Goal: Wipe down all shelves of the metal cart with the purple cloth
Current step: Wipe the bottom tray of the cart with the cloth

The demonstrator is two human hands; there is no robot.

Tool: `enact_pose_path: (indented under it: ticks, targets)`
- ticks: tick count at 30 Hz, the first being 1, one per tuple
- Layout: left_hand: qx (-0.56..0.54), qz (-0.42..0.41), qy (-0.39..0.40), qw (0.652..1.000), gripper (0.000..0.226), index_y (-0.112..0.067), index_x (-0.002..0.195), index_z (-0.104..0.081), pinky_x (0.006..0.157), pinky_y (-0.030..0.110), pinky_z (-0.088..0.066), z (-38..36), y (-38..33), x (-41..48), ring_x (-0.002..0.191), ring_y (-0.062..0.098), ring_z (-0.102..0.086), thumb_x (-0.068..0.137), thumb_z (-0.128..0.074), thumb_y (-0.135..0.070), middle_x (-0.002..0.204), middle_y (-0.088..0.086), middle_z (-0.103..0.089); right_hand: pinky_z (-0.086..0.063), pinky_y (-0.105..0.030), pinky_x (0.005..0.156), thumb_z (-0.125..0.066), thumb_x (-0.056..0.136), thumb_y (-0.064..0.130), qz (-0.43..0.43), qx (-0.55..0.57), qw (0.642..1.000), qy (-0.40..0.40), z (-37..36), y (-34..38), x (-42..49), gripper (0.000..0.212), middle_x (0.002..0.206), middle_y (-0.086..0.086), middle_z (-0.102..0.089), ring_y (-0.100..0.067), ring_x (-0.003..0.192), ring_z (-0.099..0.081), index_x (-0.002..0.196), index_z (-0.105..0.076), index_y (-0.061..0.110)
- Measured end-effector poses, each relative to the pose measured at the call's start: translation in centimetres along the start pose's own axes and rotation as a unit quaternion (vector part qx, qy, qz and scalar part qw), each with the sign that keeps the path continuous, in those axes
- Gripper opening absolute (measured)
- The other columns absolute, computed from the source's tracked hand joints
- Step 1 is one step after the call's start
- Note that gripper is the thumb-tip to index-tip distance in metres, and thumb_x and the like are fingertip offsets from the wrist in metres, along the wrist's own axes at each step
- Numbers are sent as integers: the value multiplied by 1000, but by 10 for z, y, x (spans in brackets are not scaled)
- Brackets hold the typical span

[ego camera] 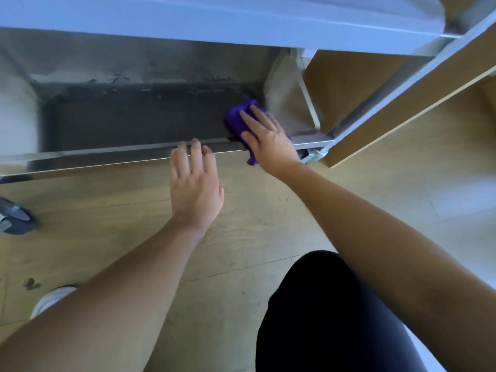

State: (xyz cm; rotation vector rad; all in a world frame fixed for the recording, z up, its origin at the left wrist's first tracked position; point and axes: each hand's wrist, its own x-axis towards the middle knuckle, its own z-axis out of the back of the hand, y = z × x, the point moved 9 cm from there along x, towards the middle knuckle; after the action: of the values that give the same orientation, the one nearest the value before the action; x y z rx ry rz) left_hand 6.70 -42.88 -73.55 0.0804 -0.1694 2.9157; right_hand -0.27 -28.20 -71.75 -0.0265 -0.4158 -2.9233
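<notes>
The crumpled purple cloth (237, 118) lies at the right front corner of the lowest shelf (134, 122) of the steel cart, a dull grey tray with a raised rim. Part of the cloth is bunched on the shelf floor and one end hangs over the front rim (107, 154). The right hand (265, 142) lies flat on top of it, fingers spread and straight, palm pressing the cloth down against the corner. It pinches nothing.

The left hand (194, 181) is just beside it to the left, apart from the cloth. Its fingers are straight and close together, and the fingertips rest on the top edge of the front rim while the palm hangs out over the floor. It grips nothing either.

The back of the shelf floor shows a paler, streaked band along the rear wall; the middle is darker. Above, the pale underside of the next shelf (188, 20) crosses the top of the view, and a slanted metal upright (402, 84) joins the two at the right.

A grey caster wheel (16, 216) stands at the far left on the light wood-patterned floor (241, 210). Tan wooden panels (375, 84) stand just beyond the cart's right end. Lower down are a white shoe (51, 299) at the left and a knee in black fabric (322, 318) between the two bare forearms.
</notes>
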Motion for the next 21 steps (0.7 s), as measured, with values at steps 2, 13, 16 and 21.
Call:
enact_pose_path:
  ticks: [2,13,16,21]
  targets:
    - [-3,0,10,1000,66,1,132,-38,113,53,-26,-1,0,1,130,43,-35,75,-63,-20,142,23,-38,-31,-52,114,-51,99,21,-29,-11,998,-56,20,-39,-1,41,149,-16,-43,-39,137,-39,139,-52,11]
    - [-38,-46,-40,997,39,-11,124,-55,105,46,-36,28,7,47,123,29,-47,98,-36,-33,133,8,-52,-16,-43,120,-34,104,37,-81,34,996,25,-7,-5,33,48,161,1,-19,-30,149,-11,152,-28,30]
    - [-32,-34,-16,999,40,-11,128,-52,101,49,-38,18,23,55,124,32,-45,98,-39,-34,138,10,-48,-20,-44,119,-36,103,40,-34,17,998,46,-6,-11,28,50,161,2,-19,-28,149,-15,152,-27,32]
    - [-22,-36,-15,999,42,-11,133,-41,107,49,-29,5,19,48,132,33,-35,101,-29,-34,145,9,-38,-21,-49,119,-31,105,36,-201,20,979,-18,26,-108,12,47,161,2,-19,-29,148,-15,151,-29,31]
